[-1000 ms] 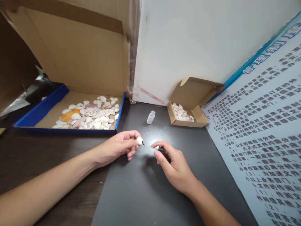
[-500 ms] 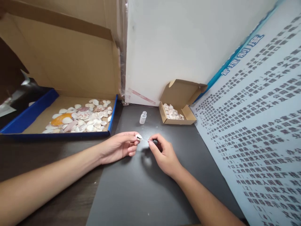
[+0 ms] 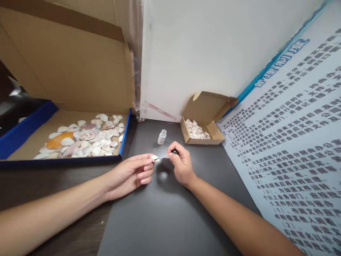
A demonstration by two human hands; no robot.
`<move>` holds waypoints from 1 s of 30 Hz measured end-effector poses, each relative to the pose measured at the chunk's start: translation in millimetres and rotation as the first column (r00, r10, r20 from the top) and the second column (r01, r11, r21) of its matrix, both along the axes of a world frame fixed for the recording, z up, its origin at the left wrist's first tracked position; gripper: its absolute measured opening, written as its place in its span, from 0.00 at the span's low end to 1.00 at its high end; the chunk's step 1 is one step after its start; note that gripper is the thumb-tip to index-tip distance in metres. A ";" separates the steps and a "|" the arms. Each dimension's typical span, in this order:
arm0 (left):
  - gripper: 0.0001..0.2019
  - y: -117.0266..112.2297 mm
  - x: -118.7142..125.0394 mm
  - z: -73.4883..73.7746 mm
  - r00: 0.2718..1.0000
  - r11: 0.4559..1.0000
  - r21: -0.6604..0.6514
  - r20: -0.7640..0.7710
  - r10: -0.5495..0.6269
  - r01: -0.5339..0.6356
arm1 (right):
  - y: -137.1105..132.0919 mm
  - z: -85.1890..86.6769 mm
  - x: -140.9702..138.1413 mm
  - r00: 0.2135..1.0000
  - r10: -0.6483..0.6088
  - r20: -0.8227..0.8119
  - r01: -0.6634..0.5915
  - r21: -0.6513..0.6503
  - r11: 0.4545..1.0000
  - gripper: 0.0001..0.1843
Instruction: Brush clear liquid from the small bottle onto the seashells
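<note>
A small white seashell is pinched between the thumb and fingertips of my left hand. My right hand grips a black-topped applicator with a thin, pale, see-through stem pointing left. I cannot tell whether it is a dropper or a brush. The stem's dark, narrow tip reaches the shell, and seems to touch it. Just beyond my hands stands an uncapped small glass bottle with a white label, upright on the grey mat.
At left, an open blue-edged cardboard box holds many white shells and an orange one. A smaller open carton of shells stands at back right. A white panel rises behind, and a printed board leans along the right.
My right hand has turned, so the black top and more of the pale stem show. The shell in my left hand has tilted, and both hands sit slightly further left in view.
</note>
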State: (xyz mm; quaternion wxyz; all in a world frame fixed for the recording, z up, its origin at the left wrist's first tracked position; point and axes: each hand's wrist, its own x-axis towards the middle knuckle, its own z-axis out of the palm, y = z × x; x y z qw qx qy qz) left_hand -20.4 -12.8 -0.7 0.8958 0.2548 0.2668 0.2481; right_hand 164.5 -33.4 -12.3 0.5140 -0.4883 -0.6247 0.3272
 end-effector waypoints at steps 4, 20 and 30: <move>0.07 -1.1 0.9 1.4 0.999 0.999 -0.006 -0.015 0.032 -0.032 | 1.2 3.2 3.9 0.997 -0.040 0.059 0.038 0.029 0.999 0.04; 0.07 -2.5 1.3 2.0 0.991 0.995 0.010 -0.081 0.104 -0.103 | -0.7 5.0 2.4 0.999 -0.031 0.043 0.032 -0.027 0.999 0.05; 0.02 -3.9 1.1 3.0 0.990 0.992 0.076 -0.097 0.106 -0.099 | -1.7 2.4 2.7 0.999 0.019 0.034 -0.019 0.006 1.000 0.04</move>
